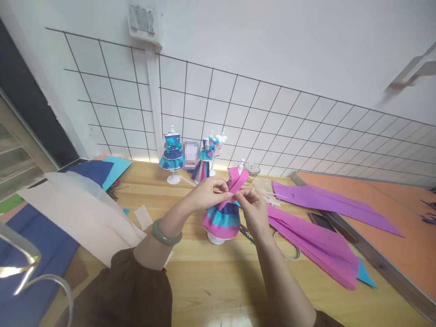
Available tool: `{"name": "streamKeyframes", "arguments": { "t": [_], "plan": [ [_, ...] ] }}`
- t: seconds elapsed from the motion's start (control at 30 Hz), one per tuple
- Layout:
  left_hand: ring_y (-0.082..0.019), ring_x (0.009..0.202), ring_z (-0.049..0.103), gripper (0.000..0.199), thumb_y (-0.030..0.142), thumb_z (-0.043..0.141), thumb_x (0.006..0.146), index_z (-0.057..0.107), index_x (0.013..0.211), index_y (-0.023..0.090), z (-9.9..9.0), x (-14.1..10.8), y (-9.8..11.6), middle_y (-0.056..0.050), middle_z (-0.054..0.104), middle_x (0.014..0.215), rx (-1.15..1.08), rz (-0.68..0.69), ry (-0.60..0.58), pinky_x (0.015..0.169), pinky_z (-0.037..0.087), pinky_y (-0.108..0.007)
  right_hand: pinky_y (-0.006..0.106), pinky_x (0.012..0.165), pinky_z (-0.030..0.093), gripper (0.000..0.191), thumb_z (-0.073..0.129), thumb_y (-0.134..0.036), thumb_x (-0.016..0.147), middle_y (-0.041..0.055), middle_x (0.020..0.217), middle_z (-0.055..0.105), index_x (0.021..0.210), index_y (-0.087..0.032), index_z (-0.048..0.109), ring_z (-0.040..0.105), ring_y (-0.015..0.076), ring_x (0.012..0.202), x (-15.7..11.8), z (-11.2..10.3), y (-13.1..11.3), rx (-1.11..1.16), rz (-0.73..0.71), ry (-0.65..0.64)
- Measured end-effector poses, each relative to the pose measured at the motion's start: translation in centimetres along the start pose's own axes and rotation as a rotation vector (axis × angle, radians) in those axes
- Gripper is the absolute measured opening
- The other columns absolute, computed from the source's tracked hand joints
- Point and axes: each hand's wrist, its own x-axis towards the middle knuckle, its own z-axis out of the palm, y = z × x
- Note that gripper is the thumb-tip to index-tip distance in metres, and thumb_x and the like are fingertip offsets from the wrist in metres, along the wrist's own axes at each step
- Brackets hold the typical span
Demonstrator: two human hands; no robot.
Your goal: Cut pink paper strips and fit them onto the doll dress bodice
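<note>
A miniature dress form point(216, 239) stands on the wooden table in front of me. It wears a layered skirt point(223, 218) in navy, turquoise and pink. Over its bodice a pink strip point(235, 184) lies crossed. From the left, my left hand point(211, 191) pinches the strip at the waist, its fingers closed. On the other side my right hand point(254, 206) is closed too, thumb and fingertips on the strip's edge at the waist. The fingertips of both hands nearly meet there and partly cover the strip.
Several dressed mini forms point(172, 152) stand at the back by a wire grid point(238, 104). Pink paper point(316, 240), purple paper point(334, 206), a tape roll point(286, 247) and a phone point(322, 221) lie right. Pale sheets point(85, 213) and navy sheets point(34, 254) lie left. A glass jar point(252, 170) stands behind.
</note>
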Motion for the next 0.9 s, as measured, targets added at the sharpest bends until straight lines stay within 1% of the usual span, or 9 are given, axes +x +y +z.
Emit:
{"name": "streamKeyframes", "arguments": {
  "t": [0.1, 0.23, 0.3, 0.4, 0.57, 0.77, 0.9],
  "plan": [
    [-0.014, 0.075, 0.056, 0.021, 0.032, 0.061, 0.073, 0.056, 0.063, 0.014, 0.0, 0.0, -0.1, -0.003, 0.057, 0.077, -0.012, -0.007, -0.008, 0.071, 0.048, -0.027, 0.03, 0.069, 0.045, 0.016, 0.071, -0.033, 0.067, 0.0017, 0.07, 0.063, 0.063, -0.02, 0.063, 0.055, 0.0147, 0.067, 0.0, 0.0, -0.1, 0.022, 0.002, -0.014],
    [-0.015, 0.082, 0.057, 0.019, 0.031, 0.062, 0.072, 0.056, 0.064, 0.014, 0.0, 0.0, -0.3, -0.005, 0.057, 0.088, 0.001, -0.03, -0.019, 0.075, 0.049, -0.028, 0.029, 0.068, 0.046, 0.018, 0.071, -0.035, 0.066, 0.0025, 0.076, 0.064, 0.063, -0.019, 0.063, 0.054, 0.0135, 0.065, 0.0, 0.0, -0.1, 0.017, 0.01, -0.038],
    [-0.015, 0.083, 0.057, 0.02, 0.031, 0.062, 0.072, 0.056, 0.064, 0.014, -0.2, 0.1, -0.3, -0.005, 0.057, 0.091, 0.01, -0.039, -0.035, 0.078, 0.048, -0.029, 0.028, 0.067, 0.045, 0.018, 0.071, -0.035, 0.066, 0.0014, 0.073, 0.063, 0.063, -0.019, 0.062, 0.054, 0.0125, 0.064, 0.0, 0.0, -0.2, 0.017, 0.013, -0.039],
    [-0.015, 0.084, 0.057, 0.019, 0.03, 0.061, 0.073, 0.057, 0.064, 0.014, -0.4, 0.1, -0.3, -0.005, 0.058, 0.088, 0.032, -0.047, -0.048, 0.079, 0.047, -0.029, 0.026, 0.067, 0.044, 0.018, 0.071, -0.033, 0.067, -0.0004, 0.068, 0.061, 0.062, -0.019, 0.062, 0.053, 0.0116, 0.064, 0.1, 0.0, -0.2, 0.025, 0.008, -0.035],
    [-0.014, 0.076, 0.056, 0.017, 0.028, 0.058, 0.074, 0.057, 0.065, 0.015, -0.7, 0.2, -0.3, -0.002, 0.058, 0.075, 0.037, -0.04, -0.045, 0.074, 0.046, -0.027, 0.026, 0.067, 0.043, 0.017, 0.07, -0.033, 0.068, -0.0007, 0.069, 0.061, 0.064, -0.019, 0.062, 0.054, 0.0121, 0.066, 0.2, 0.1, -0.1, 0.025, 0.01, -0.029],
    [-0.013, 0.075, 0.057, 0.018, 0.031, 0.061, 0.072, 0.061, 0.065, 0.014, -0.6, 0.3, -0.8, -0.003, 0.06, 0.081, -0.009, -0.073, -0.019, 0.07, 0.045, -0.025, 0.027, 0.067, 0.044, 0.018, 0.07, -0.035, 0.068, -0.0002, 0.071, 0.061, 0.066, -0.019, 0.062, 0.054, 0.0131, 0.068, 0.1, 0.1, 0.0, 0.018, 0.004, -0.029],
    [-0.014, 0.075, 0.058, 0.02, 0.032, 0.062, 0.071, 0.062, 0.064, 0.014, -0.5, 0.4, -1.1, -0.004, 0.061, 0.079, 0.015, -0.081, 0.017, 0.069, 0.045, -0.025, 0.028, 0.068, 0.044, 0.018, 0.071, -0.035, 0.067, -0.0005, 0.073, 0.061, 0.067, -0.019, 0.062, 0.055, 0.0135, 0.068, 0.0, 0.1, 0.0, 0.022, 0.018, -0.019]
  ]
}}
